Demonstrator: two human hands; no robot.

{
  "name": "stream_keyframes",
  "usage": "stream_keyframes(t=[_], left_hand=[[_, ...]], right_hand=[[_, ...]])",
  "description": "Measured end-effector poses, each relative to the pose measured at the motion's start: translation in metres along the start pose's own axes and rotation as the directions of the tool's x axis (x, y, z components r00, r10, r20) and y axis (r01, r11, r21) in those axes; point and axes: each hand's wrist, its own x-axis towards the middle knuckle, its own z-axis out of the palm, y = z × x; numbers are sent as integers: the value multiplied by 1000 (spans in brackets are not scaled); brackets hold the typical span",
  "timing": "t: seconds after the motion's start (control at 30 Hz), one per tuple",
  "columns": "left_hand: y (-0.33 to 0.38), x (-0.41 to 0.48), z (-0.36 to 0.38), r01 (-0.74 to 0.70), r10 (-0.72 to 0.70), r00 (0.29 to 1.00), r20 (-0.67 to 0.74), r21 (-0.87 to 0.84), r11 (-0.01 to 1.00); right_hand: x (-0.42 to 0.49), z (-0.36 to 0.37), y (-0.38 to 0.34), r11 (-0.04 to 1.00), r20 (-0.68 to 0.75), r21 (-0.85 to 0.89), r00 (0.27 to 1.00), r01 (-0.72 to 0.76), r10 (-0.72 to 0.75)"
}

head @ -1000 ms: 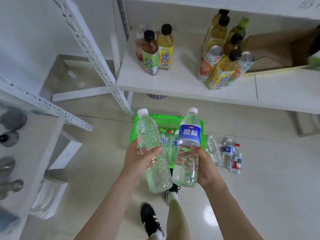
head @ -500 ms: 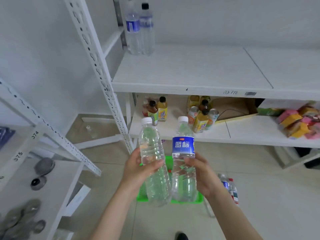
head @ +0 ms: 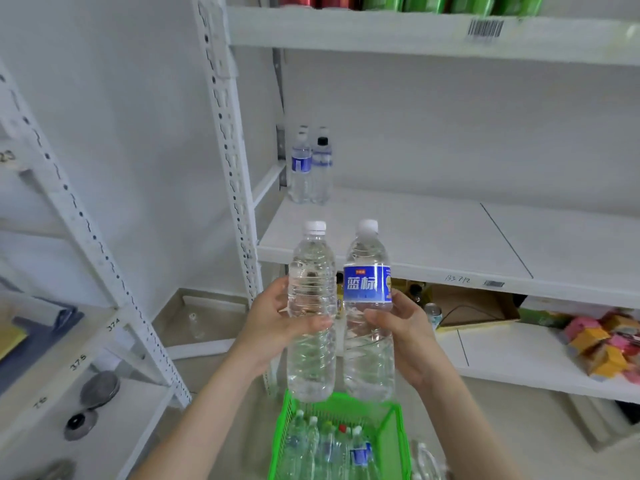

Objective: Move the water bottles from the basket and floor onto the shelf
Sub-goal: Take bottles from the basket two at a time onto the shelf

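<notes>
My left hand (head: 273, 320) grips a clear unlabelled water bottle (head: 311, 355) upright. Beside it, my right hand (head: 403, 327) grips a water bottle with a blue label (head: 369, 355), also upright; the two bottles nearly touch. Both are held in front of the edge of the white middle shelf (head: 433, 237). Two water bottles (head: 310, 168) stand at that shelf's back left corner. Below my hands a green basket (head: 393, 438) on the floor holds several more bottles. One more bottle (head: 424, 459) lies on the floor right of the basket.
A perforated white upright (head: 228, 150) stands left of the shelf. The lower shelf (head: 519, 355) carries drink bottles, a cardboard box and coloured packets. The top shelf (head: 415, 32) holds cans. A second rack at left (head: 69, 375) bears metal discs.
My view has tilted up from the floor and lower shelf to the middle shelf. Both hands have raised their bottles from above the basket to the middle shelf's edge.
</notes>
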Motion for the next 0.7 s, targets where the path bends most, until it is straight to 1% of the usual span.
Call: stream_keyframes(t=[0.17,0.23,0.53,0.7], left_hand=[[18,47,1,-58,58,998,-6,43,997],[21,69,1,-63,64,998,-12,52,997],[28,172,-16,-49,58,995,-80,103,993],[25,240,-40,-50,59,996,-63,136,989]], right_hand=[[49,4,-15,997,23,-58,998,58,-57],[71,2,-21,995,31,-83,998,54,-51],[179,9,-39,982,52,-176,997,67,-59],[241,23,-34,970,60,-227,995,86,-75]])
